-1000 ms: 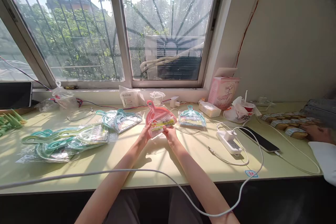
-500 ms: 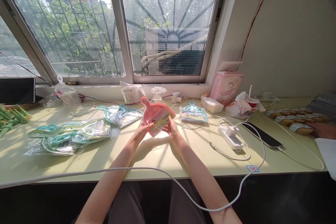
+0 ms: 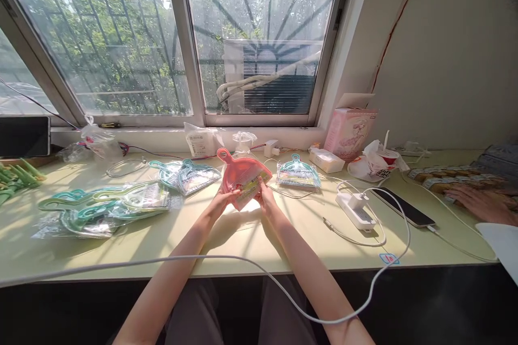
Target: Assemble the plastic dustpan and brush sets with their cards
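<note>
A red mini dustpan [image 3: 238, 172] with a looped handle is held up over the desk, tilted, a printed label across its front edge. My left hand [image 3: 222, 199] grips its left lower side, thumb across the front. Closed on its right corner is my right hand [image 3: 266, 198]. Behind it to the right lies a teal dustpan set [image 3: 298, 173] in clear wrapping. To the left are more teal dustpan sets [image 3: 190, 175], and nearer, a pile of wrapped green and teal dustpans [image 3: 109, 206].
A white power strip [image 3: 355, 210], a phone [image 3: 402, 207] and a white cable [image 3: 259, 267] lie right and in front. Another person's hand [image 3: 481, 202] rests by wrapped brown items at far right. A pink box [image 3: 351, 135] stands below the window.
The red dustpan has tipped slightly in my hands, its label now at a flatter angle. At the right, the other person's hand has reached further in over the brown items.
</note>
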Action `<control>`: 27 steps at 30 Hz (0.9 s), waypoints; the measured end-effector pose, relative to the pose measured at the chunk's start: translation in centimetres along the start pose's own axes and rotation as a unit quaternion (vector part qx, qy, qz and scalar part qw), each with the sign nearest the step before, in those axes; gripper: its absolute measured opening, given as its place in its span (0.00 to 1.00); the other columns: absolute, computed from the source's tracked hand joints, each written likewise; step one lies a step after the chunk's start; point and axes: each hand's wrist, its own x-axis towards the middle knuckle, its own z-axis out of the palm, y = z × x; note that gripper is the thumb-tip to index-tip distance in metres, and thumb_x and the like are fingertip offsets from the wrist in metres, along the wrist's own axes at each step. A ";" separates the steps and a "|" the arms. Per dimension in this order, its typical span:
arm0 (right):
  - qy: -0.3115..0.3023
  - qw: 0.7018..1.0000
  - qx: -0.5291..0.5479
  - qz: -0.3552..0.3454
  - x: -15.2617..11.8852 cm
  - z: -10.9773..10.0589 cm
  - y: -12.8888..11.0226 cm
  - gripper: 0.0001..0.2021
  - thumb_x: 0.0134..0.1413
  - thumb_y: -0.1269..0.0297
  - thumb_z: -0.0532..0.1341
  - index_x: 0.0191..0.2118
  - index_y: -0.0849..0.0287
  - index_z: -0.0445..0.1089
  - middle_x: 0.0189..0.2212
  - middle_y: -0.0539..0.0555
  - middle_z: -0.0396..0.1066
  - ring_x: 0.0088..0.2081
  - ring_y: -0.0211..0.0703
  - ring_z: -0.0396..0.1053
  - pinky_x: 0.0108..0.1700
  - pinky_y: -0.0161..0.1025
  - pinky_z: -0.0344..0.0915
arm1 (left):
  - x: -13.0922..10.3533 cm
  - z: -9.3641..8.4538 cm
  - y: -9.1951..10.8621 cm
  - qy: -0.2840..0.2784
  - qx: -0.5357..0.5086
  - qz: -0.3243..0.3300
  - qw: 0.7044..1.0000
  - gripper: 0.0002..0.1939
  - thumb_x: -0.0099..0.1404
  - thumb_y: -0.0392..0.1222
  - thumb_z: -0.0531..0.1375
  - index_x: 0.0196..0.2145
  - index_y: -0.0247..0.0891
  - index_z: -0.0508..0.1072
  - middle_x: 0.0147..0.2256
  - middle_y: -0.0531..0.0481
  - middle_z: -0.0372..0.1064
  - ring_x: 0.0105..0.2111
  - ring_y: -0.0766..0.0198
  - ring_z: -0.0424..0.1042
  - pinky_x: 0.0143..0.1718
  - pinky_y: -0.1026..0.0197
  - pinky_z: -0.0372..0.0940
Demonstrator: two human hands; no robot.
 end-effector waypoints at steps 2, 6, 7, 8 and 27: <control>0.019 0.999 0.004 0.028 -0.6 0.5 -0.6 0.15 0.64 0.46 0.74 0.46 0.49 0.79 0.44 0.58 0.87 0.54 0.61 0.85 0.56 0.55 0.83 | 0.1 0.0 0.1 0.014 0.002 0.005 1.000 0.45 0.56 0.49 0.82 0.70 0.50 0.79 0.59 0.41 0.85 0.72 0.28 0.75 0.71 0.29 0.71; -0.018 1.000 -0.005 0.019 -2.3 1.5 -2.0 0.17 0.57 0.60 0.78 0.51 0.47 0.82 0.49 0.57 0.87 0.58 0.61 0.84 0.62 0.56 0.80 | 0.0 0.2 0.8 0.035 0.003 0.002 0.999 0.48 0.54 0.51 0.82 0.71 0.43 0.79 0.58 0.36 0.86 0.69 0.26 0.77 0.72 0.27 0.70; -0.031 0.999 -0.007 0.014 -2.7 1.5 -2.3 0.20 0.54 0.63 0.78 0.53 0.47 0.82 0.49 0.57 0.87 0.58 0.61 0.84 0.62 0.56 0.80 | -0.1 0.3 1.0 0.033 0.006 0.001 0.999 0.49 0.54 0.52 0.83 0.71 0.41 0.79 0.59 0.35 0.86 0.68 0.25 0.77 0.72 0.26 0.70; -0.038 0.999 -0.008 0.013 -2.9 1.6 -2.5 0.22 0.52 0.66 0.79 0.53 0.46 0.82 0.47 0.56 0.87 0.57 0.62 0.84 0.62 0.57 0.80 | -0.2 0.4 1.1 0.027 0.008 0.000 1.000 0.49 0.54 0.53 0.82 0.71 0.41 0.79 0.60 0.34 0.85 0.68 0.25 0.77 0.72 0.26 0.70; 0.062 0.997 0.015 -0.034 -0.7 0.4 -0.9 0.29 0.41 0.64 0.82 0.52 0.47 0.77 0.42 0.54 0.87 0.52 0.61 0.86 0.54 0.54 0.83 | -0.9 3.2 -3.4 0.115 -0.021 -0.059 0.991 0.37 0.59 0.54 0.82 0.64 0.50 0.80 0.65 0.38 0.82 0.72 0.30 0.75 0.67 0.28 0.76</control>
